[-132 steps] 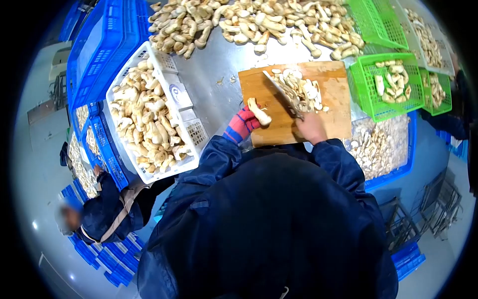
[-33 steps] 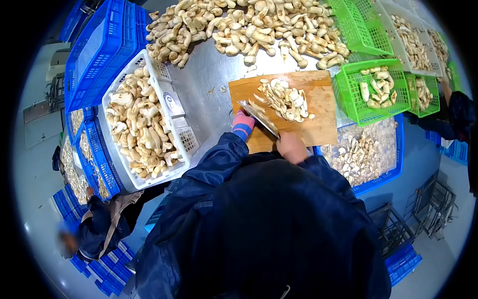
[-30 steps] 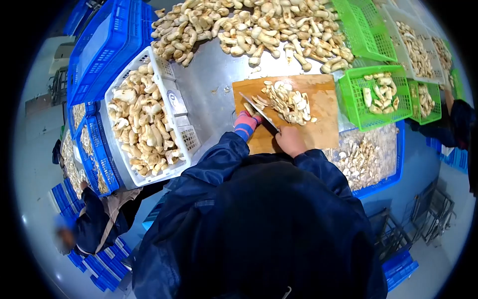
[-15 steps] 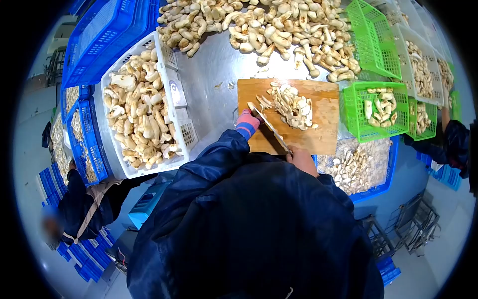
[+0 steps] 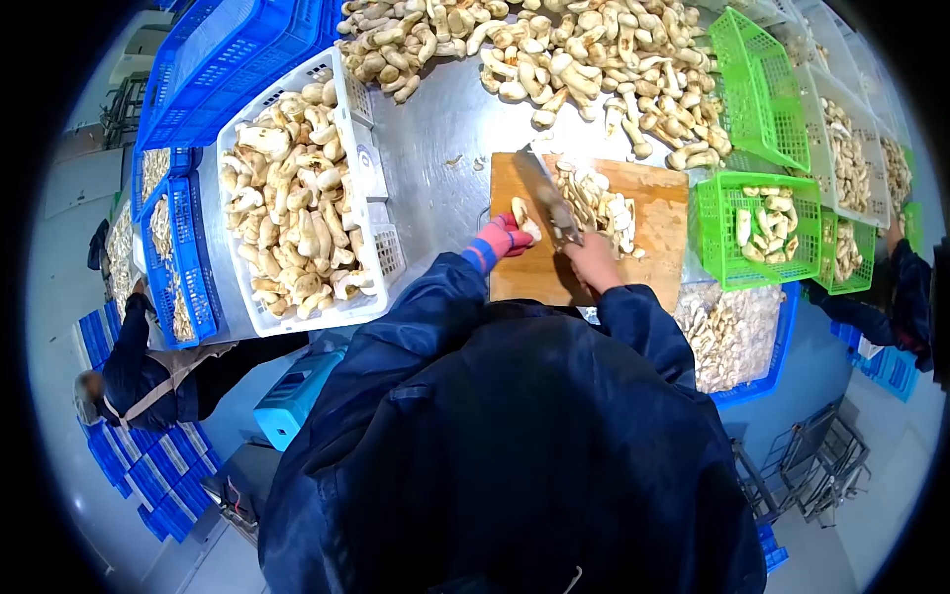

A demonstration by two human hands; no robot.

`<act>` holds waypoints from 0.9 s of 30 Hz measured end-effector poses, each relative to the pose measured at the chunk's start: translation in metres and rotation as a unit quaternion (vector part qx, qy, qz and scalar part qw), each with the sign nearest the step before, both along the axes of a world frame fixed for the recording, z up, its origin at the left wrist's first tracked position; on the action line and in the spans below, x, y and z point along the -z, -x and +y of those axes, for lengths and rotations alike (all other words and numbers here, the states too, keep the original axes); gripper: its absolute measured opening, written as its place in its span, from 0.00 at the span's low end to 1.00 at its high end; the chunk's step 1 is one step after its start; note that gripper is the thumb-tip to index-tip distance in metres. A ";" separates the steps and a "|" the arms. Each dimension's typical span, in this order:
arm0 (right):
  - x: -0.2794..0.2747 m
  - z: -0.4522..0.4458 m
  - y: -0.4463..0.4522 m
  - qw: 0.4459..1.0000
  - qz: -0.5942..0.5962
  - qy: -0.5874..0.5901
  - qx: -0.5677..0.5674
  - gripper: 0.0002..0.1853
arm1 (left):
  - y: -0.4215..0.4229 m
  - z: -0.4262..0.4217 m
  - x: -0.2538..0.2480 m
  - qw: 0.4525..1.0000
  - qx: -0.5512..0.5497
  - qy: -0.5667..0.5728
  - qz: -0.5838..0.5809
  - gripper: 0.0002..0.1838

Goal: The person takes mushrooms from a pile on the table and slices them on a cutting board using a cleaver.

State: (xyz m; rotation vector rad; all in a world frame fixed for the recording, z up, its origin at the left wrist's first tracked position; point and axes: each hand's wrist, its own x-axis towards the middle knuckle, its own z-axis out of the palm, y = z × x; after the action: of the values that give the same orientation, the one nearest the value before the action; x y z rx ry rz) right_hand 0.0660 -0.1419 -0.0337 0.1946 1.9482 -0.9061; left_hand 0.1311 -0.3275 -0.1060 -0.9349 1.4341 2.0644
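On the wooden cutting board (image 5: pixel 633 267) lies a pile of sliced mushrooms (image 5: pixel 597 203). My left hand (image 5: pixel 503 238), in a pink and blue glove, is closed round a mushroom (image 5: pixel 524 220) at the board's left side. With my right hand (image 5: pixel 594 259), bare, I grip the handle of a knife (image 5: pixel 546 196). Its broad blade points up and left across the board, between the held mushroom and the slices. Blade and mushroom are apart.
Whole mushrooms (image 5: pixel 584 59) heap at the metal table's back. A white crate (image 5: pixel 368 218) of mushrooms stands left, beside blue crates (image 5: pixel 198 109). Right are green baskets (image 5: pixel 757 277) and a blue tray (image 5: pixel 762 386) of slices. Co-workers (image 5: pixel 163 371) stand at both sides.
The knife has swung from the mushroom by my left hand to a steeper angle, up and right beside the slices. The mushroom in my left hand now shows more clearly. The view has shifted slightly.
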 end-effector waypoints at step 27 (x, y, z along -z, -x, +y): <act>0.014 0.023 -0.012 0.967 0.224 -0.027 -0.121 0.15 | 0.010 -0.030 -0.023 0.993 0.088 -0.065 0.042 0.17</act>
State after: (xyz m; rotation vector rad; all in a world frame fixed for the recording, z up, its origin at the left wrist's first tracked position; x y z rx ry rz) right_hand 0.0784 -0.1188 -0.0481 -0.2342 2.3512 -0.7797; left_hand 0.1208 -0.3571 -0.0826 -0.6526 1.3520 2.0584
